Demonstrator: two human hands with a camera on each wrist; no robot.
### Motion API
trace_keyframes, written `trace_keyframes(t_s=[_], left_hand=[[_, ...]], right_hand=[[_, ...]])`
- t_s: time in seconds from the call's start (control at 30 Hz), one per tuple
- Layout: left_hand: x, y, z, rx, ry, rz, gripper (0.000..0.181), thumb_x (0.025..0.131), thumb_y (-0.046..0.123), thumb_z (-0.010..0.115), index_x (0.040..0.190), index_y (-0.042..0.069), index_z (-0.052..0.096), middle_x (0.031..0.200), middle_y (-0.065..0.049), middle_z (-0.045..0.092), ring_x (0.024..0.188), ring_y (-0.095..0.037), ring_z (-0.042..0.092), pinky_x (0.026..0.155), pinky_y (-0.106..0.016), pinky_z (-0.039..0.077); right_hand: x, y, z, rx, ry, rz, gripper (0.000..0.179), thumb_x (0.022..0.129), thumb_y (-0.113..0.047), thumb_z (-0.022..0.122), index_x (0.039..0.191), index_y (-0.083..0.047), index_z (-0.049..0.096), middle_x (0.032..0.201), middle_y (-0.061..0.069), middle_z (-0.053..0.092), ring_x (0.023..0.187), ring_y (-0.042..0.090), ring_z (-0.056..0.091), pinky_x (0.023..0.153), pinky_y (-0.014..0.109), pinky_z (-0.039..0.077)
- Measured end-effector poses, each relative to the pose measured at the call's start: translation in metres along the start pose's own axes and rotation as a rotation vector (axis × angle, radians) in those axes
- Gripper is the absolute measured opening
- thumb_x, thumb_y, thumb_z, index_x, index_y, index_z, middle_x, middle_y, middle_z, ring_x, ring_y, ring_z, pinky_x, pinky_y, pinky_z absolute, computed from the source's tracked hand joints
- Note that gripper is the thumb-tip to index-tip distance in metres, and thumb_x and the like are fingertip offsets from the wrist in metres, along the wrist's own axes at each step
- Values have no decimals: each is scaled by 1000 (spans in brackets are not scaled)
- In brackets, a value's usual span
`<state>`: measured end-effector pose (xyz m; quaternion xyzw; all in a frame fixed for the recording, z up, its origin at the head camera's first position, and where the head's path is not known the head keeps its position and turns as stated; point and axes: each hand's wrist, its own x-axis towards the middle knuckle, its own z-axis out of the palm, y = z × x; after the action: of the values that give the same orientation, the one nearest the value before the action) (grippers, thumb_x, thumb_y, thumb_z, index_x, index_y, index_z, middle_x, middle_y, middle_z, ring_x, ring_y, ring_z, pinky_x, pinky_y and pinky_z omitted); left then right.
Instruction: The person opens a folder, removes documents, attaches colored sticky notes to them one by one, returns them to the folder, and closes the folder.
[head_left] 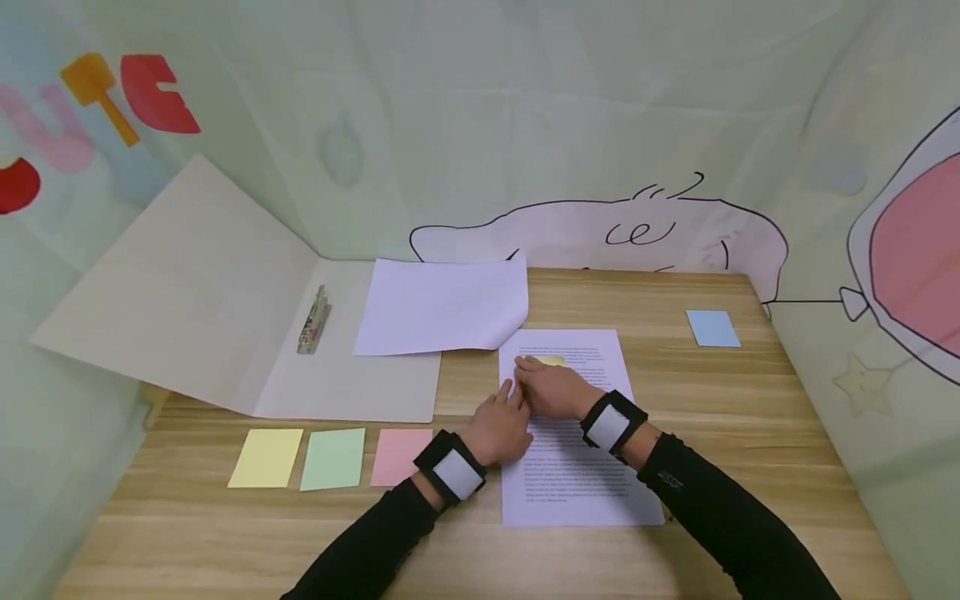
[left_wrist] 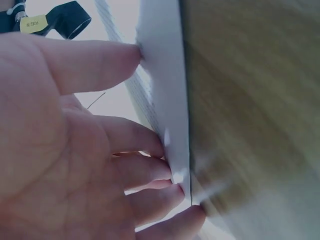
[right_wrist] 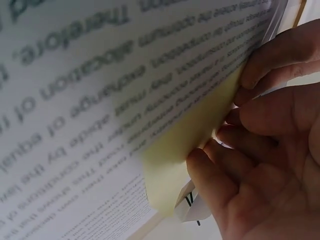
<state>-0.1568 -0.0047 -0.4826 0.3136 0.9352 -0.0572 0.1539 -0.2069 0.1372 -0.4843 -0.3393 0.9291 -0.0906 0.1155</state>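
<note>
A printed sheet (head_left: 570,487) lies upright to me on the wooden table. Near its top, a yellow sticky note (head_left: 553,361) shows partly from under my right hand (head_left: 557,390). In the right wrist view, the fingertips and thumb of that hand press on the yellow note against the print. My left hand (head_left: 498,425) rests at the sheet's left edge, its fingertips meeting the right hand's. The left wrist view has its fingers, slightly bent, along the paper's edge (left_wrist: 167,90).
Left, an open white folder (head_left: 345,387) with a metal clip (head_left: 314,320) carries a blank-looking sheet (head_left: 442,304). Yellow (head_left: 266,458), green (head_left: 333,459) and pink (head_left: 401,457) sticky notes line up before it. A blue note (head_left: 713,328) lies at the far right.
</note>
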Motion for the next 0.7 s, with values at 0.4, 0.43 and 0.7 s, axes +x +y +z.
trace_keyframes(t_s=[0.4, 0.43, 0.7], left_hand=[[2, 2, -2, -23, -19, -30, 61, 96, 38, 48, 143, -1, 37, 151, -17, 27, 139, -32, 22, 104, -42, 34], [3, 2, -2, -35, -27, -35, 61, 96, 37, 48, 143, -1, 36, 151, -17, 26, 139, -32, 21, 105, -42, 33], [3, 2, -1, -44, -43, -46, 63, 97, 38, 47, 144, -1, 34, 152, -17, 24, 140, -32, 18, 106, -42, 30]], right_hand=[[-4, 8, 5, -75, 5, 71, 39, 93, -6, 48, 131, 2, 49, 143, 18, 41, 131, 31, 39, 86, 44, 49], [-5, 9, 6, -82, -2, 85, 41, 91, -4, 49, 132, 2, 48, 143, 18, 40, 131, 30, 39, 88, 43, 48], [-21, 22, 4, -88, -20, 120, 48, 89, 0, 49, 136, 6, 44, 144, 21, 38, 132, 32, 36, 98, 42, 40]])
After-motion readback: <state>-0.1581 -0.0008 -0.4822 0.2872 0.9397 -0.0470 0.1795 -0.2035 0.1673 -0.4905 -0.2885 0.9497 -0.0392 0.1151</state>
